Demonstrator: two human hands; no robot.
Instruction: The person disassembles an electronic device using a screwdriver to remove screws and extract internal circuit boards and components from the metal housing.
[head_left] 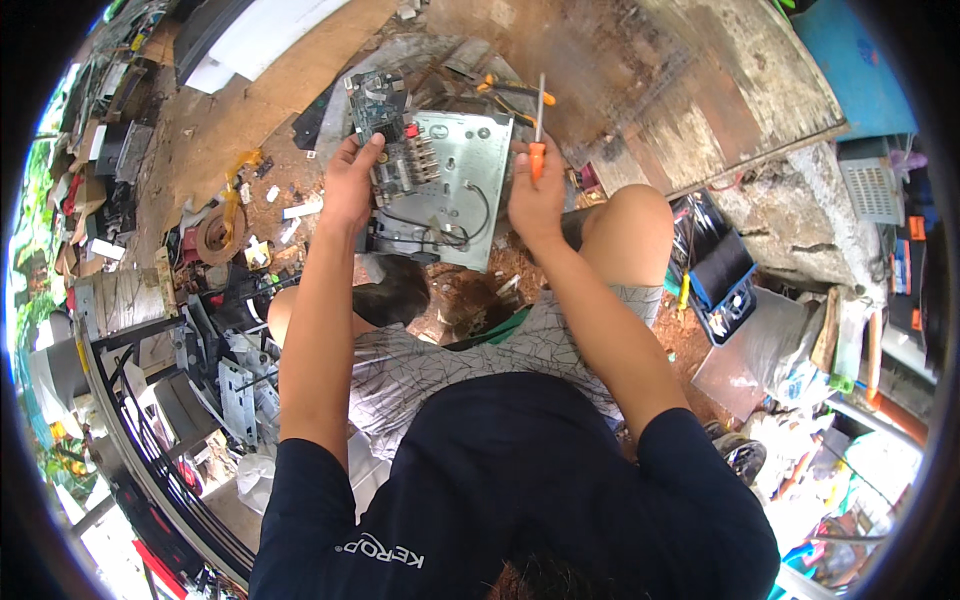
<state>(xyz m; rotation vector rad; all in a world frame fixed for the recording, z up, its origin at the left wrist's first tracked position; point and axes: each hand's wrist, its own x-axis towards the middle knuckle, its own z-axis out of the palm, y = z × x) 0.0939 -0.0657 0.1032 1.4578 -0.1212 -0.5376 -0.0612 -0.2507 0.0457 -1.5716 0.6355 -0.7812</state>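
Note:
My left hand (350, 183) is closed on the edge of a dark circuit board (378, 100), its thumb lying on top. The board is crowded with small parts and a row of metal connectors, and it overlaps the left side of a pale sheet-metal panel (465, 160). Black cables (462, 236) run across the panel's lower part. A screwdriver (537, 160) with an orange handle is gripped in my right hand (536, 205), its shaft pointing away from me. That hand is beside the panel's right edge; whether its hidden fingers also touch the panel I cannot tell.
Orange-handled pliers (515, 90) lie beyond the panel. A worn wooden board (700, 90) spans the far right. Left of my legs are a roll of tape (220, 235) and scrap metal parts (235, 395). A blue-edged black case (725, 285) sits right of my knee.

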